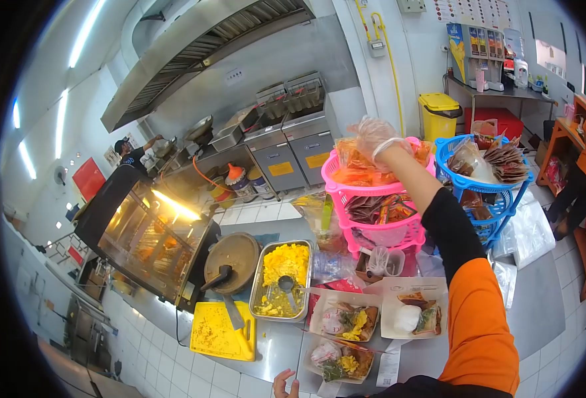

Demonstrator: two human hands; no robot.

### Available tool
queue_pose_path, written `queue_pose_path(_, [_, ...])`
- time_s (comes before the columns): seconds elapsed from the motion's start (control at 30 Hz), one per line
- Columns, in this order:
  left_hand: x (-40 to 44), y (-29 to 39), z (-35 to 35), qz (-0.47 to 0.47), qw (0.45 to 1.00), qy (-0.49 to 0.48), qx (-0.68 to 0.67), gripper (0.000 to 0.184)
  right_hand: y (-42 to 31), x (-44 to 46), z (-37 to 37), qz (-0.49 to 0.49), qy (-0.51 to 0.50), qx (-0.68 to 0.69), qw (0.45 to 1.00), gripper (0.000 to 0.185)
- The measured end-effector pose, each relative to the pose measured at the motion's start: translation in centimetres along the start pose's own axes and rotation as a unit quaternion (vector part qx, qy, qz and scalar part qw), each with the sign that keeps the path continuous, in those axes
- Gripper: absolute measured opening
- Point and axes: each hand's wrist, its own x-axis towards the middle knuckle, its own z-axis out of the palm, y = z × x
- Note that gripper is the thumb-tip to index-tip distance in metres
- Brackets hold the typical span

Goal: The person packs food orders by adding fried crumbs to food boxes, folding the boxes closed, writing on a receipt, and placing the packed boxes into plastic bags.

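Observation:
My right hand [374, 140], in a clear plastic glove, reaches over the top tier of a pink stacked basket [346, 189] and is at the orange-red sachets [362, 174] there. Its fingertips are too unclear to show whether they grip one. Only some fingers of my left hand [285, 385] show at the bottom edge, apart and with nothing visible in them. Ahead of it stand open food boxes: a near box [339, 361] and a middle box [346, 323], each with a wrapped ball, chicken and yellow food, and a right box [415, 308] with a white ball and chicken.
A metal tray [256, 292] of yellow food holds a scoop [286, 285]. Left of it are a yellow cutting board [220, 331], a knife [232, 310], a round lid [230, 262] and a lit warmer [154, 239]. A blue basket [482, 179] stands right. Two other people are nearby.

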Motion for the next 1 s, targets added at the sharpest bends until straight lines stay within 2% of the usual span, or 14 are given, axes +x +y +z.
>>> queue_pose_path(0.03, [0.0,0.1,-0.2,-0.002,1.0,0.009,-0.007,0.031,0.1,0.0,0.0,0.002,0.066,0.011,0.998,0.034])
queue_pose_path(0.07, [0.1,-1.0,-0.8,0.023,0.999,0.008,0.045,0.031,0.3,0.2,0.0,0.014,-0.039,-0.008,0.999,0.036])
queue_pose_path(0.13, [0.5,-3.9,-1.5,0.032,0.997,0.015,0.062,0.031,-2.0,-1.5,-5.9,0.035,-0.248,-0.048,0.967,0.041])
queue_pose_path(0.27, [0.5,-3.5,-0.7,-0.016,1.0,0.011,0.016,0.03,-2.3,-5.2,-7.6,-0.132,-0.318,-0.02,0.938,0.038])
queue_pose_path(0.37, [1.0,0.0,1.7,-0.007,1.0,-0.025,0.006,0.03,-4.1,-4.9,-7.8,-0.132,-0.333,-0.038,0.933,0.039])
queue_pose_path(0.43, [1.4,-1.1,2.1,0.081,0.993,-0.04,0.07,0.028,-4.5,-3.4,-6.4,-0.093,-0.377,-0.07,0.919,0.038])
queue_pose_path(0.5, [2.2,-2.1,2.6,0.172,0.975,-0.054,0.131,0.026,-3.3,-2.4,-4.4,-0.043,-0.305,-0.038,0.951,0.041])
queue_pose_path(0.63, [0.6,2.7,3.5,0.095,0.993,-0.069,0.007,0.024,0.6,-0.2,0.9,0.078,-0.068,0.048,0.994,0.047])
queue_pose_path(0.73, [0.5,1.3,2.6,0.072,0.997,-0.02,0.007,0.024,3.3,-2.0,-0.7,-0.008,0.033,0.004,0.999,0.049])
queue_pose_path(0.83, [1.4,-3.2,0.8,0.116,0.989,-0.016,0.088,0.025,4.4,-4.3,-4.9,0.012,-0.168,0.066,0.984,0.051])
queue_pose_path(0.87, [1.8,-4.6,0.6,0.127,0.985,-0.001,0.12,0.026,3.8,-4.9,-6.0,-0.003,-0.213,0.008,0.977,0.049])
queue_pose_path(0.93, [2.4,-6.5,0.7,0.083,0.99,0.005,0.117,0.026,2.1,-5.7,-7.4,-0.031,-0.3,-0.107,0.947,0.046])
queue_pose_path(0.97, [2.5,-7.1,1.0,0.061,0.992,0.008,0.115,0.027,2.0,-5.5,-6.9,-0.028,-0.288,-0.111,0.951,0.043])
queue_pose_path(1.0, [1.1,-0.6,2.6,0.01,0.998,-0.014,-0.061,0.026,2.1,-5.1,-5.7,-0.025,-0.275,-0.114,0.954,0.04])
